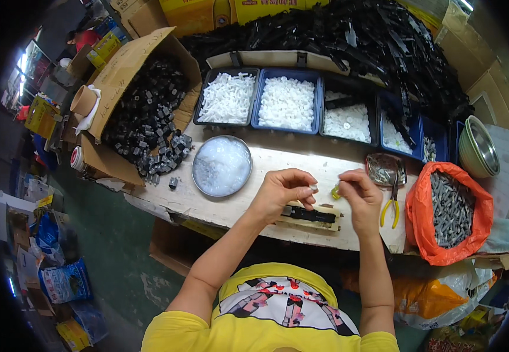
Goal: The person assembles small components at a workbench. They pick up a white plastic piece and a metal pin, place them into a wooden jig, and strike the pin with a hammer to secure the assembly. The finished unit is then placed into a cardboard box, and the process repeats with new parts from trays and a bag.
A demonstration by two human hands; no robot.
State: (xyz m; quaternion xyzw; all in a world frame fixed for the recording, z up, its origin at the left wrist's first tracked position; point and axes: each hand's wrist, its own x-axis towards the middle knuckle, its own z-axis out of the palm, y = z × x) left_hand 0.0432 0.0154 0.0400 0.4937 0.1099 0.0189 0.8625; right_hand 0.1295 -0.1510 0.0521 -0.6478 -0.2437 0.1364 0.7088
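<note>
Overhead, cluttered wooden bench point(219, 205), green floor point(113, 246); both hands' fingers point(312, 188) pinched on tiny parts point(336, 191).

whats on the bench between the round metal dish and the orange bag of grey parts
In the head view, both hands: the left hand and right hand over a black part on a wooden block, then yellow-handled pliers by the orange bag; the dish lies left.

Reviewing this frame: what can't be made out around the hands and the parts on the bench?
Head view only:
- The part pinched in the left hand: too small, fingers cover it.
- The yellowish piece in the right hand: tiny, shape unclear.
- The black strip on the wooden block: left hand hides one end.
- White pieces in the trays: too small to tell apart.
</note>
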